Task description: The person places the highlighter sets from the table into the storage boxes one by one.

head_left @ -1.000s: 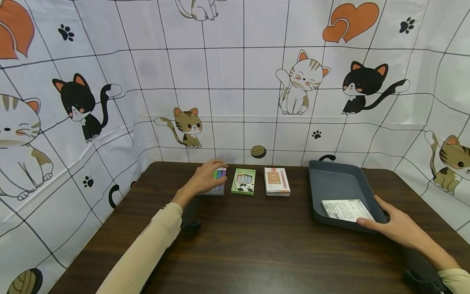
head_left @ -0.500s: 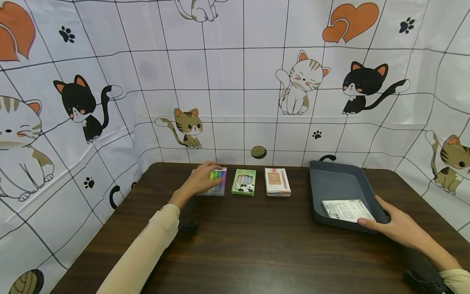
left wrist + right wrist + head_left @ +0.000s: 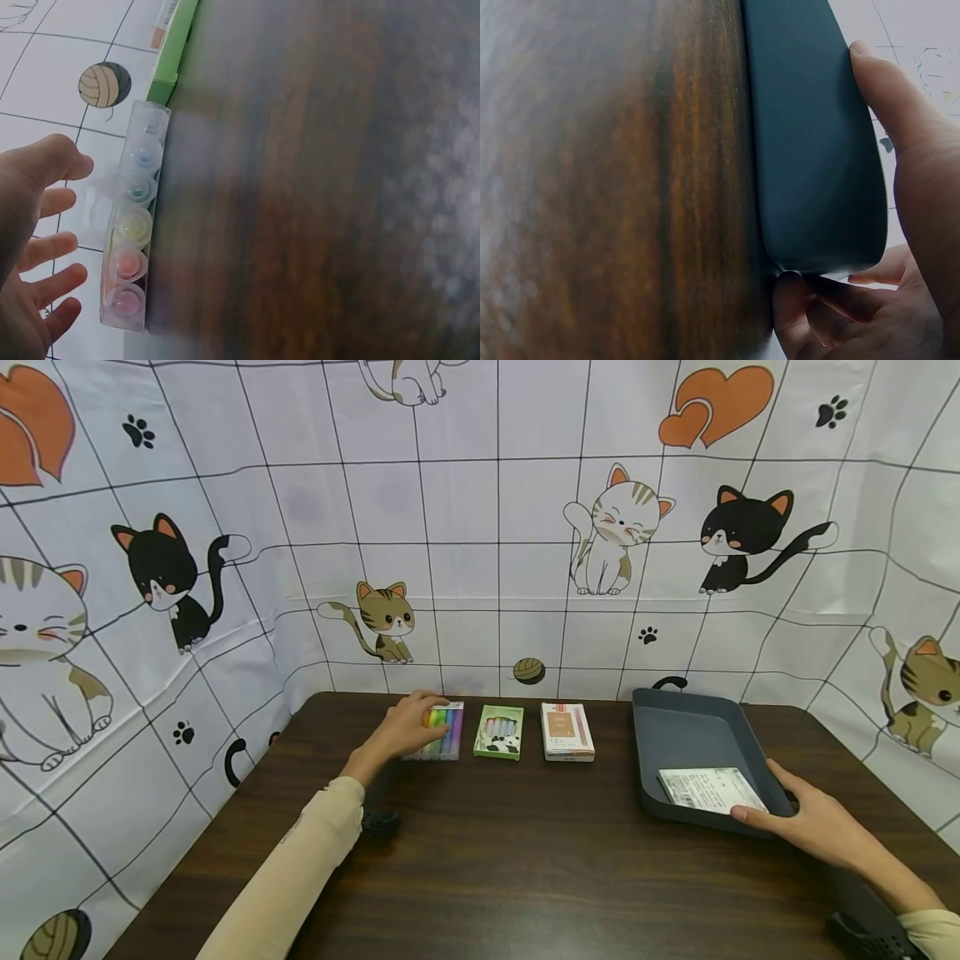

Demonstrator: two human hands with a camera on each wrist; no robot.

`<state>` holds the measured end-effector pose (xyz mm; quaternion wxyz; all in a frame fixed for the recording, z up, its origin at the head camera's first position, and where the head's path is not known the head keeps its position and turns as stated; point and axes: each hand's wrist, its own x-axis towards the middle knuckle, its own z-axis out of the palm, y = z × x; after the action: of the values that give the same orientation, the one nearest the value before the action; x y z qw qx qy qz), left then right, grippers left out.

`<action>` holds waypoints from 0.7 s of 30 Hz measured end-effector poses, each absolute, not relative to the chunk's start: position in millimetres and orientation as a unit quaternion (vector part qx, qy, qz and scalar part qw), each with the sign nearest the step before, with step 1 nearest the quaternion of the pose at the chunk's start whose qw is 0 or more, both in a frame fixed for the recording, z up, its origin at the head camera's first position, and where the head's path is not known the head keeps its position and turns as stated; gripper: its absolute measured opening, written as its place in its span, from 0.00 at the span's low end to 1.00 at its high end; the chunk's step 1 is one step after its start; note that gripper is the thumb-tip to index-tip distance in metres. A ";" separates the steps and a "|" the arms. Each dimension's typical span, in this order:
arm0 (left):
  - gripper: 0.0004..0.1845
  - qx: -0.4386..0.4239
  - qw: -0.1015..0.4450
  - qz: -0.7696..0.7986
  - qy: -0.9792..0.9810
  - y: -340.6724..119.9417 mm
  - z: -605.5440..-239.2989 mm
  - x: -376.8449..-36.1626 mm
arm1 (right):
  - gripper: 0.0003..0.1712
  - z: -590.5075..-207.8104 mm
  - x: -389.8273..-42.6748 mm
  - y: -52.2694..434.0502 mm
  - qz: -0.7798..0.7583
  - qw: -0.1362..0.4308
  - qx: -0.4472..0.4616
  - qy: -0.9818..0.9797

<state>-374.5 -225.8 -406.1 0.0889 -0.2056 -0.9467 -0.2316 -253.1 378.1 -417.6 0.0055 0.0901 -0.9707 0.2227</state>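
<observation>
1. Along the far edge of the bench (image 3: 540, 860), as the head view has it, your left hand (image 3: 405, 727) is over a clear, flat plastic case of rainbow-coloured markers (image 3: 451, 732), covering part of it. Right of the case lie a small green cardboard box printed with pens (image 3: 498, 732) and a white-and-orange cardboard box (image 3: 567, 732). Your right hand (image 3: 813, 822) is at the near right corner of a dark grey rectangular tray (image 3: 678, 727), which bears a flat white printed packet (image 3: 708, 787).

2. From your left wrist, that hand shows wide, thumb and fingers apart, with a gap to the case. You seem to be either reaching for the case or leaving it; this instant cannot settle which. A pick-up would call for lowering and pinching its edges without nudging the green box.

3. At your right wrist, your thumb lies on the tray's rim and your fingers curl against its lower corner, holding it. A light, steady grip should suffice.
</observation>
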 end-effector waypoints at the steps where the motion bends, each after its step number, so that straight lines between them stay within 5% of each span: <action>1: 0.29 -0.205 0.087 -0.230 -0.947 -225.9 -406.0 -374.6 | 0.64 -417.5 -253.0 378.1 0.222 0.005 0.090 -0.971; 21: 0.33 -0.167 0.060 -0.187 -0.966 -222.5 -405.1 -369.8 | 0.64 -417.8 -253.5 378.9 0.220 0.001 0.083 -0.972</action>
<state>-369.8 -222.5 -405.1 0.0600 -0.1668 -0.9663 -0.1866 -253.5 378.9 -417.8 0.0008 0.0831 -0.9719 0.2204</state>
